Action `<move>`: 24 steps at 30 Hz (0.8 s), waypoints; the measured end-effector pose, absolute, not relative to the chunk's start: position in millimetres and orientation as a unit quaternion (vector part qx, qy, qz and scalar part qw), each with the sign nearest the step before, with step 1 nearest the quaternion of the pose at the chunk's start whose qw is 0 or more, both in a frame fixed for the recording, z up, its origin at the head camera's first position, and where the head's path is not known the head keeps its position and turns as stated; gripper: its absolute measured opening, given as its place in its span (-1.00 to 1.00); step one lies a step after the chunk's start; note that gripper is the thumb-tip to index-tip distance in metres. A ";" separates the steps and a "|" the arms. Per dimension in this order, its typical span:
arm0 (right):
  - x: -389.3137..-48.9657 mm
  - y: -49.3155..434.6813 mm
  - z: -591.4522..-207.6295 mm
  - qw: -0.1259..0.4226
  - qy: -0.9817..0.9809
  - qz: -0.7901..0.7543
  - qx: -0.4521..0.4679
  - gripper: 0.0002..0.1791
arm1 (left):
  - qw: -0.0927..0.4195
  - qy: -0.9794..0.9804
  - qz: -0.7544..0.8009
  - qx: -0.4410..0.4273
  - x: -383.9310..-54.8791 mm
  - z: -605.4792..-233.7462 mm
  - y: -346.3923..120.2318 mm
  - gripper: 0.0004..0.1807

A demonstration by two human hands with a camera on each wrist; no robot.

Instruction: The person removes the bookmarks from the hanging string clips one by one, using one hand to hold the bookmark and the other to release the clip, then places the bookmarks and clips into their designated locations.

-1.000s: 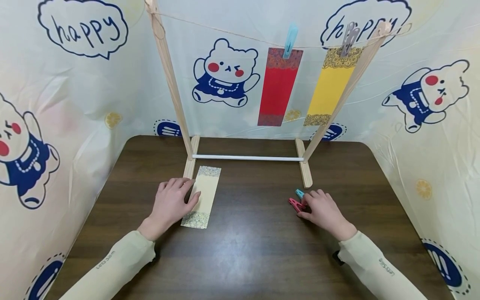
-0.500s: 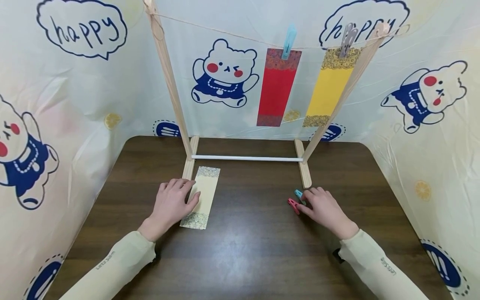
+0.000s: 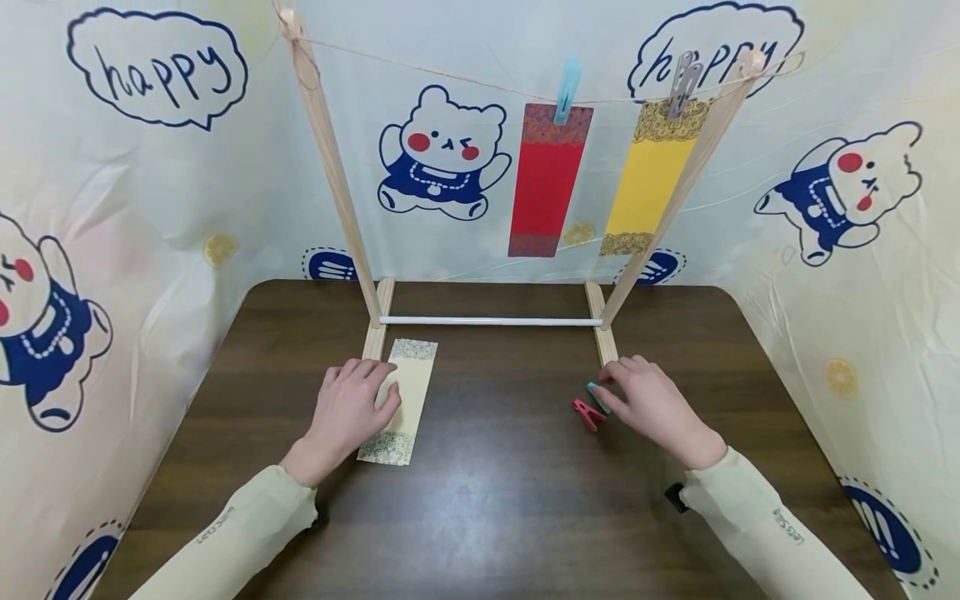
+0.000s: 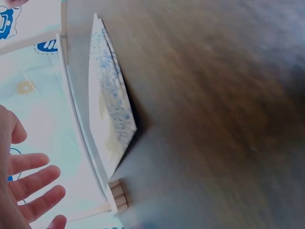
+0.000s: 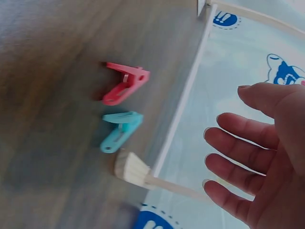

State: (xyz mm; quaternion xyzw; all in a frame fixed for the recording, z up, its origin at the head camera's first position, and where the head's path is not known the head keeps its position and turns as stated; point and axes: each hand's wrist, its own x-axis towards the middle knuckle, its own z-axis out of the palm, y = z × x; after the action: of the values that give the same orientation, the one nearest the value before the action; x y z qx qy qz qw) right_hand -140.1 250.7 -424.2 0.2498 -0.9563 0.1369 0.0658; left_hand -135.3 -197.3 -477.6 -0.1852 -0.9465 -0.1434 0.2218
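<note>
In the head view a cream paper strip (image 3: 411,400) with patterned ends lies on the table, and my left hand (image 3: 348,408) hovers over its left side with loose fingers. The left wrist view shows that hand (image 4: 28,183) holding nothing, with the strip (image 4: 113,90) beyond its fingertips. A pink clothespin (image 5: 127,85) and a teal clothespin (image 5: 122,130) lie side by side in the right wrist view. My right hand (image 5: 267,148) is apart from both, its fingers relaxed. From the head, my right hand (image 3: 652,408) partly covers the teal clothespin (image 3: 596,393).
A wooden frame (image 3: 337,192) with a white crossbar (image 3: 491,321) stands at the back. On its string hang a red strip (image 3: 551,183) under a blue clothespin (image 3: 567,90) and a yellow strip (image 3: 654,187) under a grey clothespin (image 3: 684,85). Patterned cloth (image 3: 172,183) surrounds the table.
My right hand has drawn back slightly from the clothespins, leaving the pink one in fuller view. My left hand stays over the strip. The head view has shifted a little.
</note>
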 end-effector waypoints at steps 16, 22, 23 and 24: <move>-148.2 236.9 -378.6 0.096 -0.945 0.136 0.281 -0.85 | 0.240 -0.935 -0.160 -0.207 -148.9 -461.0 -174.9 -0.67; -152.8 232.6 -362.2 0.107 -0.943 0.136 0.283 -0.85 | 0.244 -0.930 -0.166 -0.219 -158.1 -452.0 -165.1 -0.67; -153.3 232.0 -360.0 0.108 -0.943 0.134 0.284 -0.85 | 0.244 -0.930 -0.164 -0.221 -159.4 -450.4 -163.6 -0.67; -153.8 231.4 -358.0 0.109 -0.944 0.132 0.283 -0.84 | 0.244 -0.930 -0.163 -0.222 -160.6 -448.9 -162.1 -0.66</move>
State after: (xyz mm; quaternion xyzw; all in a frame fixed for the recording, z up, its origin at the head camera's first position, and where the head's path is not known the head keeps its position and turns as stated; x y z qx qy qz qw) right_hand -153.8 231.4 -358.0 0.2834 -0.9436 0.1325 0.1086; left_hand -160.6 -162.1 -448.9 -0.2224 -0.9299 -0.1627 0.2438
